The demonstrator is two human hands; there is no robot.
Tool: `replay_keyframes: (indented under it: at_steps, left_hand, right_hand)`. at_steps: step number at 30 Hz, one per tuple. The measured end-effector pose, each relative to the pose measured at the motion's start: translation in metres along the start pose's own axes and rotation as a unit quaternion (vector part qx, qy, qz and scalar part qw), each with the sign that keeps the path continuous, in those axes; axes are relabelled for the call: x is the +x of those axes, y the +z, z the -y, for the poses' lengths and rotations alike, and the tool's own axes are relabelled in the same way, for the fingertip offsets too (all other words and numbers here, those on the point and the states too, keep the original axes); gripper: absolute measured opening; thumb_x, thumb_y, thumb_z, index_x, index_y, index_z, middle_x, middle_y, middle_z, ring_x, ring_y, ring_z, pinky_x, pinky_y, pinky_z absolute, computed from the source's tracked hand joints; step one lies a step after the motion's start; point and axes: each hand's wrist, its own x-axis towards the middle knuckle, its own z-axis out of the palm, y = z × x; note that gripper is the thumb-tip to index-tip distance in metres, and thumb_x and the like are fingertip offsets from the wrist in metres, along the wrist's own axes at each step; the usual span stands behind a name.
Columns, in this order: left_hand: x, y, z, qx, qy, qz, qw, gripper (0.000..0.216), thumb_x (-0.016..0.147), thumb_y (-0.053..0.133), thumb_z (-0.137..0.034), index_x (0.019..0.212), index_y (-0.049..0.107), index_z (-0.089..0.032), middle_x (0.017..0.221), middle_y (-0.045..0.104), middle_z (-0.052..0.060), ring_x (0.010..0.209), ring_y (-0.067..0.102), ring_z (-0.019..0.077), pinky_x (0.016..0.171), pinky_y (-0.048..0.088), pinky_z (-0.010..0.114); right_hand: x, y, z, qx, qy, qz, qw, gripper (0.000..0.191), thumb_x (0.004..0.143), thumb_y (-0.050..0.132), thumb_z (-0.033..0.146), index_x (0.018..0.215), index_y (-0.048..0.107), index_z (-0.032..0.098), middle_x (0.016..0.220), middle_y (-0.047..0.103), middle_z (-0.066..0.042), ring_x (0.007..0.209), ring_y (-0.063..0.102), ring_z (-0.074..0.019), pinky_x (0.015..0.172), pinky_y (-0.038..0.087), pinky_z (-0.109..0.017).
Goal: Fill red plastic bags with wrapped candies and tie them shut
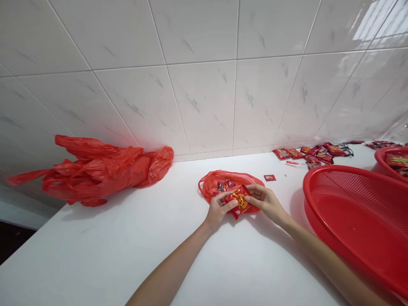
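Observation:
A red packet with gold print [240, 201] is held between my two hands, tilted toward me. My left hand [219, 207] pinches its left side, thumb on the front. On the packet's right edge, my right hand [264, 201] grips with thumb and fingers. Just behind and below them, a red plastic bag [208, 182] lies spread on the white table [134, 250], with a few small dark red packets [222, 186] inside. Part of the bag is hidden by the held packet and my hands.
A heap of crumpled red plastic bags [105, 172] rests at the left. One small red packet [269, 177] lies right of the bag. Several red packets [314, 153] are piled by the tiled wall. A large red basket [347, 229] stands at right, another basket [382, 158] behind it.

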Motion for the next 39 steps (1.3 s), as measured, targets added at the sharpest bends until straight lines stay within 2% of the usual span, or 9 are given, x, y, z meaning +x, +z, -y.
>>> replay_keyframes:
  at_steps: [4,8,11,15,19,22,24,32,39]
  left_hand:
    - [0.002,-0.002,0.000,0.000,0.017,0.020,1.000,0.042,0.067,0.086,-0.045,0.094,0.078,-0.013,0.083,0.078,0.008,0.076,0.071,0.0218,0.074,0.058,0.034]
    - [0.004,-0.002,0.000,0.003,0.024,0.019,1.000,0.041,0.068,0.085,-0.047,0.090,0.078,-0.013,0.081,0.077,0.008,0.073,0.070,0.0203,0.072,0.057,0.032]
    - [0.003,-0.002,0.000,0.006,0.031,0.012,0.999,0.044,0.068,0.085,-0.051,0.090,0.076,-0.013,0.084,0.078,0.009,0.076,0.071,0.0210,0.073,0.057,0.032]
    - [0.002,-0.004,0.003,0.046,0.070,-0.003,0.996,0.046,0.076,0.076,-0.056,0.093,0.075,-0.014,0.089,0.077,0.009,0.083,0.071,0.0226,0.077,0.058,0.034]
    - [0.001,-0.009,0.007,0.138,0.125,0.005,0.983,0.038,0.082,0.073,-0.051,0.094,0.073,-0.015,0.093,0.076,0.009,0.088,0.070,0.0239,0.082,0.057,0.036]
    - [0.001,-0.009,0.007,0.115,0.116,0.013,0.986,0.039,0.082,0.074,-0.046,0.107,0.072,-0.016,0.108,0.076,0.011,0.101,0.070,0.0268,0.090,0.056,0.039]
    - [0.001,-0.008,0.006,0.094,0.107,0.019,0.990,0.039,0.082,0.074,-0.046,0.108,0.071,-0.016,0.110,0.076,0.011,0.103,0.071,0.0274,0.091,0.057,0.040]
    - [-0.001,-0.010,0.005,0.224,0.139,-0.007,0.965,0.032,0.084,0.070,-0.043,0.099,0.071,-0.015,0.098,0.076,0.010,0.092,0.070,0.0256,0.084,0.057,0.039]
    - [-0.002,-0.007,0.004,0.214,0.131,-0.005,0.968,0.031,0.084,0.070,-0.042,0.099,0.070,-0.016,0.099,0.075,0.009,0.093,0.068,0.0243,0.085,0.054,0.037]
  right_hand:
    - [-0.001,0.003,0.002,0.031,0.016,-0.028,0.999,0.048,0.069,0.087,0.050,0.104,0.069,0.023,0.102,0.076,-0.006,0.096,0.072,-0.0275,0.083,0.059,-0.041]
    - [-0.004,0.006,0.005,0.044,0.049,0.029,0.997,0.044,0.075,0.082,0.053,0.103,0.072,0.020,0.104,0.077,-0.008,0.094,0.072,-0.0275,0.082,0.059,-0.040]
    - [-0.005,0.008,0.006,0.054,0.044,0.046,0.997,0.041,0.078,0.079,0.054,0.098,0.074,0.019,0.099,0.077,-0.008,0.089,0.072,-0.0258,0.079,0.059,-0.038]
    - [-0.006,0.011,0.004,0.069,0.036,0.035,0.996,0.042,0.076,0.080,0.056,0.095,0.073,0.019,0.096,0.077,-0.008,0.090,0.072,-0.0278,0.080,0.060,-0.041]
    - [-0.007,0.016,0.002,0.076,0.034,0.004,0.997,0.041,0.074,0.081,0.055,0.094,0.072,0.019,0.098,0.077,-0.008,0.095,0.072,-0.0293,0.088,0.059,-0.044]
    - [-0.007,0.018,0.000,0.081,0.033,0.002,0.996,0.044,0.070,0.086,0.050,0.098,0.072,0.020,0.104,0.077,-0.008,0.100,0.072,-0.0300,0.090,0.058,-0.045]
    - [-0.007,0.019,-0.002,0.082,0.034,0.003,0.996,0.046,0.066,0.089,0.047,0.099,0.071,0.021,0.104,0.077,-0.007,0.100,0.072,-0.0301,0.089,0.059,-0.045]
    - [-0.006,0.022,-0.008,0.081,0.028,-0.028,0.996,0.047,0.061,0.091,0.049,0.092,0.070,0.020,0.100,0.077,-0.008,0.096,0.072,-0.0298,0.084,0.061,-0.045]
    - [-0.006,0.024,-0.010,0.049,0.007,-0.045,0.998,0.052,0.062,0.089,0.056,0.093,0.070,0.018,0.099,0.076,-0.010,0.095,0.072,-0.0310,0.085,0.060,-0.047]
